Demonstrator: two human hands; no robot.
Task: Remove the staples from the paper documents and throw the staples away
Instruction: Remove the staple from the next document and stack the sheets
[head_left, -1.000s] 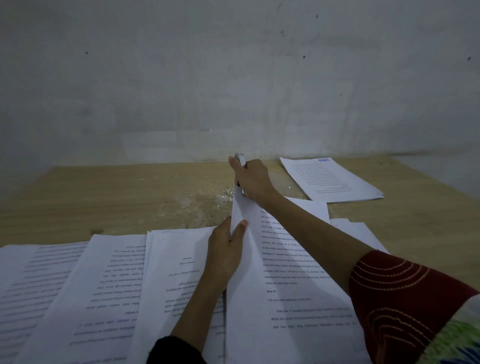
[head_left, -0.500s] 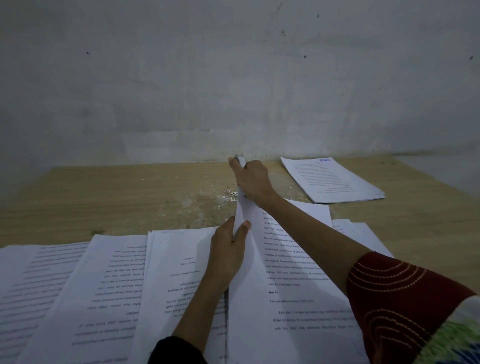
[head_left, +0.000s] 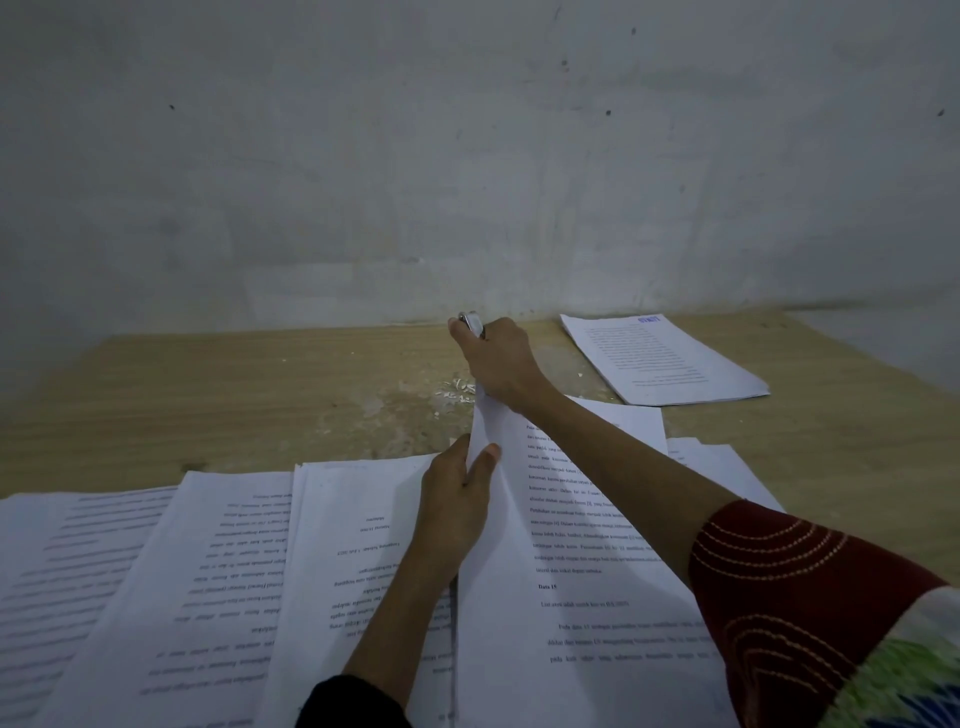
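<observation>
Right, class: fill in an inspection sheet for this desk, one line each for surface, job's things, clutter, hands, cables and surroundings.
Surface: wooden table, scuffed pale patch mid-desk.
Job's things: document under work; metal tool over its far corner; staple not visible.
Clutter: printed stacks at left; far stack at right; white bits.
Hands: right hand grips tool; left hand pinches document's edge.
Cables: nothing seen.
Surroundings: bare grey wall, dim light.

Bare desk (head_left: 208, 395) lies open at far left; overlapping documents (head_left: 208, 582) cover the near edge, another stack (head_left: 670, 358) far right
</observation>
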